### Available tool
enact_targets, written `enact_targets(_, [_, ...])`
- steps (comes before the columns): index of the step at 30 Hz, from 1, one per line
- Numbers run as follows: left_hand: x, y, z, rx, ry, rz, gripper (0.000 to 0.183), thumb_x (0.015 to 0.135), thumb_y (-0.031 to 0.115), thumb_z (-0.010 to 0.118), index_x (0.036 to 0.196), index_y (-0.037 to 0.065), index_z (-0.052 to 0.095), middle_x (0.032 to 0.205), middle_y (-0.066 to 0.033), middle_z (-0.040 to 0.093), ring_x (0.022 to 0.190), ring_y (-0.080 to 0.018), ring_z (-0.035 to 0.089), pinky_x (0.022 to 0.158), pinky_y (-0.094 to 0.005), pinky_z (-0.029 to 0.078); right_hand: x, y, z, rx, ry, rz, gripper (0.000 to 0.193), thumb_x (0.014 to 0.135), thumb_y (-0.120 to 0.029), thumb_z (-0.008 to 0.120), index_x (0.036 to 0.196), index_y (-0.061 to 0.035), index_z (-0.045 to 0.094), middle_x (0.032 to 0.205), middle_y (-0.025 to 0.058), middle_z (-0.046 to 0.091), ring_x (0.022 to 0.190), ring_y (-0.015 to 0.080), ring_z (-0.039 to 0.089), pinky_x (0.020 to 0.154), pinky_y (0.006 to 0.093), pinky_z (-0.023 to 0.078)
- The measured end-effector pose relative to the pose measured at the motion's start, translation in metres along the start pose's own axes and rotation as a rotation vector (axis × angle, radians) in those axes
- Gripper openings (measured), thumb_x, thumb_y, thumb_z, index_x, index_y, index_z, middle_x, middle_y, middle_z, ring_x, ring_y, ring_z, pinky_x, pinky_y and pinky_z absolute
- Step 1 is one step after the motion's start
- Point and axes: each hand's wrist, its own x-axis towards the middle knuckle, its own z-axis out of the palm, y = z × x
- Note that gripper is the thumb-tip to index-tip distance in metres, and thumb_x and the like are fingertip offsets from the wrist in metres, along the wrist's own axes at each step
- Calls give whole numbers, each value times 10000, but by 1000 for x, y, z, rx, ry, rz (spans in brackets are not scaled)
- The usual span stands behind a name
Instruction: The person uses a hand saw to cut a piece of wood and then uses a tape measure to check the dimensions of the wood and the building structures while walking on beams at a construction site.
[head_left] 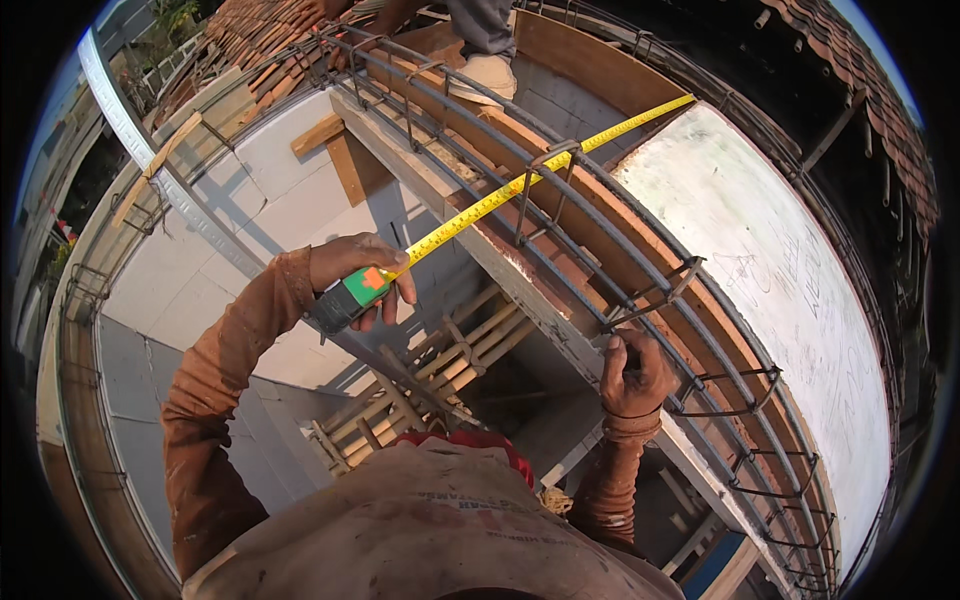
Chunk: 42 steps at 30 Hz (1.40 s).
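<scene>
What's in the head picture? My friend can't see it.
The left hand holds a green-black tape measure, its yellow blade stretched across a steel rebar cage toward a white panel. The right hand is near the cage.

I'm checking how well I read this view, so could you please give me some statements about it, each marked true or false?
1. The left hand holds a tape measure. True.
2. The yellow blade is fully wound in. False: it is drawn out across the rebar cage.
3. The blade's far end lies near the white panel. True.
4. The right hand grips a hammer. False: no hammer shows; its fingers are bent together beside the rebar cage.
</scene>
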Motion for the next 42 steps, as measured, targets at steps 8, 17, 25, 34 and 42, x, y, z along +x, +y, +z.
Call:
enact_targets(8, [1, -3, 8, -54, -20, -26, 454, 836, 390, 478, 831, -47, 600, 610, -188, 589, 420, -220, 584, 374, -284, 485, -1, 1, -1, -14, 12, 12, 54, 738, -75, 619, 778, -59, 586, 632, 83, 562, 540, 253, 550, 506, 315, 427])
enact_targets(17, [6, -6, 10, -360, -72, -66, 392, 871, 275, 437, 746, -71, 570, 557, -197, 565, 380, -226, 564, 347, -260, 482, 5, -1, -3, 42, 25, 22, 73, 710, -65, 636, 768, -66, 593, 583, 79, 547, 507, 229, 530, 495, 306, 421])
enact_targets(25, [5, -8, 34, -396, 60, 21, 370, 866, 241, 440, 644, -43, 521, 477, -160, 496, 303, -199, 459, 269, -230, 394, 1, 6, -7, 65, 49, 5, 74, 693, -27, 624, 759, -43, 594, 565, 72, 536, 490, 208, 513, 484, 296, 406])
enact_targets(34, [11, -22, 15, -441, -20, 40, 388, 873, 249, 430, 681, -71, 536, 535, -206, 529, 362, -243, 523, 327, -269, 471, 5, 7, -9, 146, 140, 47, 98, 680, -25, 635, 763, -50, 589, 611, 82, 578, 520, 228, 551, 507, 306, 437])
enact_targets(42, [8, -4, 35, -380, 91, -24, 359, 842, 227, 446, 649, -61, 538, 506, -187, 520, 348, -218, 496, 315, -245, 427, 2, 7, -15, 108, 71, 24, 103, 677, -51, 652, 764, -77, 602, 579, 47, 562, 489, 199, 557, 475, 292, 439])
